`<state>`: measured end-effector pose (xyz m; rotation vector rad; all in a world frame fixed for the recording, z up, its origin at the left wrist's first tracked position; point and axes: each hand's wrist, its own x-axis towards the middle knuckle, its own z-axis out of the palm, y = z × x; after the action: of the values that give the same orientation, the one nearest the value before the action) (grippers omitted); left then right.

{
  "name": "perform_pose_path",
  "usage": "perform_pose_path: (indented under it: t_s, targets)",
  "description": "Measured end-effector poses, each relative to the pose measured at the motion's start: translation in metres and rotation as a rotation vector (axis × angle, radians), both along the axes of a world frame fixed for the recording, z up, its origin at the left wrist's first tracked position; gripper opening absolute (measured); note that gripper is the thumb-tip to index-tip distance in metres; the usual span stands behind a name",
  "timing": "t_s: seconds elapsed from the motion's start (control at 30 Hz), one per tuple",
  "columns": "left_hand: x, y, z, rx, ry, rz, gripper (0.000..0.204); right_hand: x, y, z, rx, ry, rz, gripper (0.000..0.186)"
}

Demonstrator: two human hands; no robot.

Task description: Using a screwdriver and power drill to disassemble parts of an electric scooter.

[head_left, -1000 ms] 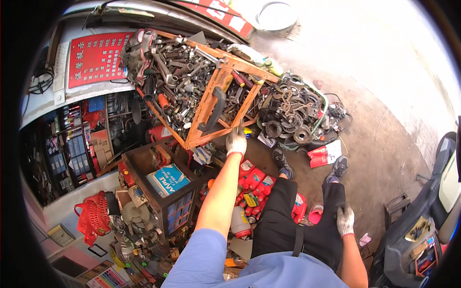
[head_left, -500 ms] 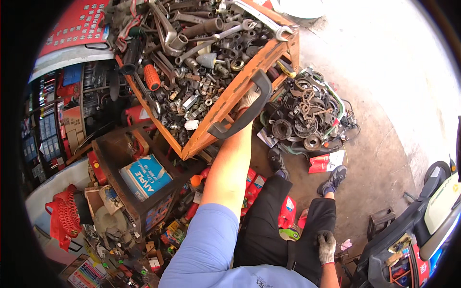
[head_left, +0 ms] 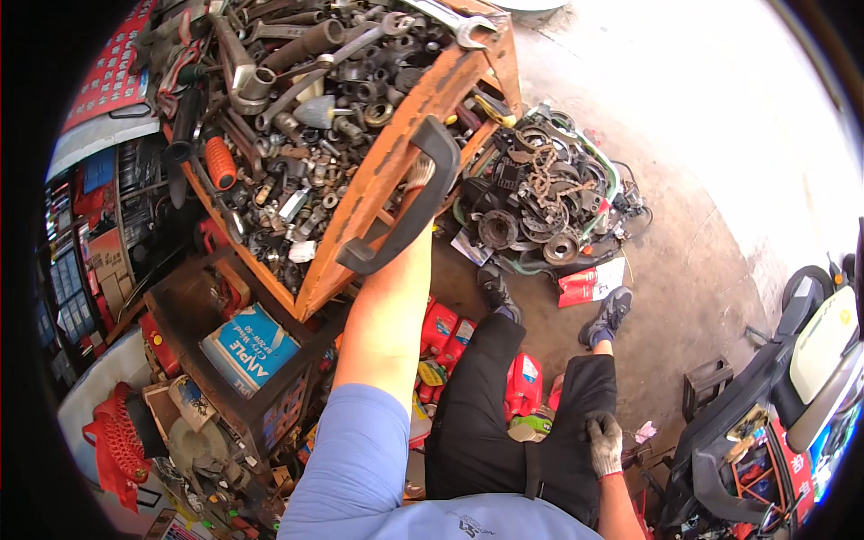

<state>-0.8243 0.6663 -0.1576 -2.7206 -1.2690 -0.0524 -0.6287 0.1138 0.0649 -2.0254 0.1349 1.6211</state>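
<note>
A second ago the left hand (head_left: 418, 173) was outside the orange tray (head_left: 378, 180), just below its near edge; now it is behind the black handle (head_left: 414, 222), its fingers out of sight under the rim. That puts the reaching beneath the heaped top, though I cannot tell whether the fingers are wide, narrow or holding anything. The right hand (head_left: 605, 436) has stayed on the black trousers (head_left: 477, 387), fingers bent, nothing visible in them.

The tray lies above and to the left of the left fingers, its metal edges painted, chipped and rust-marked. The handle bows smooth and thick in front of them. Left of the fingers are small greasy nuts and sockets (head_left: 297, 193) and a ribbed orange grip (head_left: 220, 163); beyond them, a shiny wrench (head_left: 441, 15); to their right, dull, ring-shaped metal parts (head_left: 544, 184).
</note>
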Motion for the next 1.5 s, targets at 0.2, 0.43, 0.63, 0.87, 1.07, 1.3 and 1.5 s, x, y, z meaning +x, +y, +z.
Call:
perform_pose_path:
  t_s: [0.2, 0.43, 0.63, 0.87, 1.07, 1.3, 1.5]
  targets:
    - [0.05, -0.02, 0.014, -0.374, 0.094, 0.38, 0.028, 0.011, -0.014, -0.003, -0.009, -0.044, -0.009, 0.01]
    - [0.054, -0.025, 0.024, -0.536, -0.361, 0.501, 0.027, 0.014, -0.025, -0.008, -0.009, -0.094, 0.009, 0.012]
    - [0.045, -0.007, 0.047, -0.431, -0.238, 0.545, 0.033, 0.007, -0.018, -0.001, -0.033, -0.051, 0.048, 0.014]
    - [0.034, -0.068, 0.106, -0.568, -1.038, 0.557, 0.01, 0.015, -0.008, 0.013, 0.019, -0.147, 0.107, 0.013]
    - [0.081, -0.207, 0.255, -1.244, -1.293, 0.73, 0.004, 0.041, 0.093, 0.073, 0.248, -0.314, 0.253, 0.019]
    - [0.12, -0.331, 0.339, -1.424, -1.157, 0.243, 0.014, 0.062, 0.148, 0.168, 0.515, 0.003, -0.033, 0.037]
    - [0.176, -0.358, 0.415, -1.64, -1.004, 0.227, 0.016, 0.079, 0.068, 0.209, 0.804, -0.1, -0.514, 0.038]
